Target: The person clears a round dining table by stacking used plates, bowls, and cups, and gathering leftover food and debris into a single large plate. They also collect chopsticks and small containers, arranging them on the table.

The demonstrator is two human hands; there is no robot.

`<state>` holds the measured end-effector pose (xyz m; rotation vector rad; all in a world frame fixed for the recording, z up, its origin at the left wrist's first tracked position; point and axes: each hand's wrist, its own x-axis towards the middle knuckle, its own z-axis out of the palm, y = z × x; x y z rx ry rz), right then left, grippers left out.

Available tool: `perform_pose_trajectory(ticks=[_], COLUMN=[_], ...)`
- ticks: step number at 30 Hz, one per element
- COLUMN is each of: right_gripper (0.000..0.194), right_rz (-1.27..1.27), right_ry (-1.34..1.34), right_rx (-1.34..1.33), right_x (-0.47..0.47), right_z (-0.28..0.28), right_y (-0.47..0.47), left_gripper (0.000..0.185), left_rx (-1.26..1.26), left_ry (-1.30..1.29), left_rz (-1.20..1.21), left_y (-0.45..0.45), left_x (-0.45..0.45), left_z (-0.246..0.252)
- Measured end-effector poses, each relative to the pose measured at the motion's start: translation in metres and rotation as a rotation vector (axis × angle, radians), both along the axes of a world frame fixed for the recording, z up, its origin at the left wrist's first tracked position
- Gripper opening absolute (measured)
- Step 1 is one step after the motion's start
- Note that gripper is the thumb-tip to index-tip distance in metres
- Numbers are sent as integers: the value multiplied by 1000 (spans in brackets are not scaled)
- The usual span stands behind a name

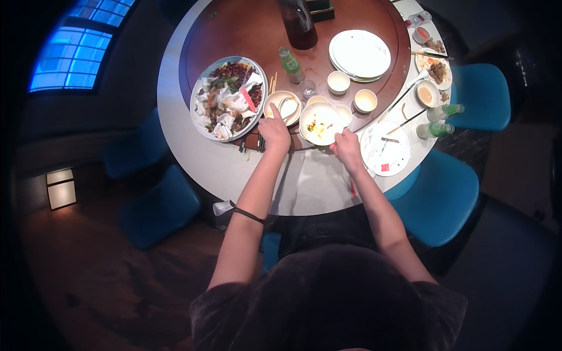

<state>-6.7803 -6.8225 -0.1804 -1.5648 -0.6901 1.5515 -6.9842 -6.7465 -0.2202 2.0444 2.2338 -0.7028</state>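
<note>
My right hand [347, 147] grips the rim of a white bowl [322, 116] that is tilted towards me, with yellow and green food scraps inside. To its left, my left hand [275, 131] is at the near edge of another bowl [269, 106], its index finger stretched over the rim. White spoons [289, 106] lie in that second bowl. Whether the left fingers grip anything is hidden. Behind the tilted bowl, parts of more small bowls [344, 113] show, beside a clear glass [308, 89].
A large platter [196, 118] of food scraps and crumpled tissues is at left on the brown turntable [246, 26]. Stacked plates [360, 52], two cups [338, 82], a green bottle [290, 66] and a dark pitcher [300, 26] stand beyond. At right are a used plate [390, 153] and two bottles [434, 130].
</note>
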Motion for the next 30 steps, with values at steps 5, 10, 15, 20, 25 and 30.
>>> perform_pose_trajectory(ticks=[5, 10, 15, 20, 25, 30], right_gripper=[19, 26, 23, 22, 18, 23], right_rz=[53, 73, 182, 223, 162, 103], right_ry=[-230, -521, -580, -672, -598, -584], right_rx=[12, 93, 138, 178, 210, 430], right_x=[-19, -37, -76, -112, -111, -68], right_z=[-10, -20, -47, -47, -89, -39], right_y=[13, 25, 58, 71, 81, 31], left_gripper=[57, 57, 61, 61, 58, 67], left_rx=[198, 168, 174, 134, 70, 112], left_ry=[13, -117, -326, -274, -280, -270], left_rz=[-137, -80, -26, -94, -124, -139], left_y=[-2, 0, -1, -11, -1, 2], left_x=[-27, -32, -56, -53, -46, -50], left_z=[-12, 32, 86, 66, 28, -1])
